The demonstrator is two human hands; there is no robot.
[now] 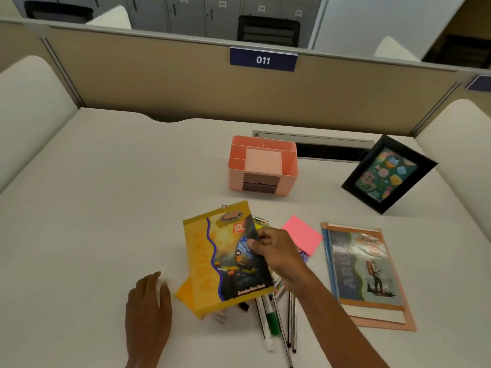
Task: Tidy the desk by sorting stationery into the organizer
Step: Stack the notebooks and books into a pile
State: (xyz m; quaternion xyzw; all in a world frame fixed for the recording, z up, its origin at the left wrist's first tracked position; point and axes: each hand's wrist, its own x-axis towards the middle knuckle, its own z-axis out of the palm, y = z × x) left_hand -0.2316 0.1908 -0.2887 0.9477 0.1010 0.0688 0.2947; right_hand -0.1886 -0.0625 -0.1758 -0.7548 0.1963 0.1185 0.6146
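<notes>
My right hand [276, 252] grips the right edge of a yellow notebook [220, 258] and holds it tilted above a pile of pens and markers [276, 317], among them a green marker [273, 321]. A yellow pad [184, 290] peeks out under the notebook's lower left. My left hand [148, 309] rests flat on the desk to the left, fingers apart, holding nothing. The pink organizer [261, 166] stands further back at the desk's middle, its compartments empty. A pink sticky pad [303, 233] lies right of my right hand.
A stack of notebooks [364, 272] lies on the right. A black picture frame [388, 173] leans at the back right. A cable slot [326, 148] runs behind the organizer. Beige partition walls enclose the desk [93, 195].
</notes>
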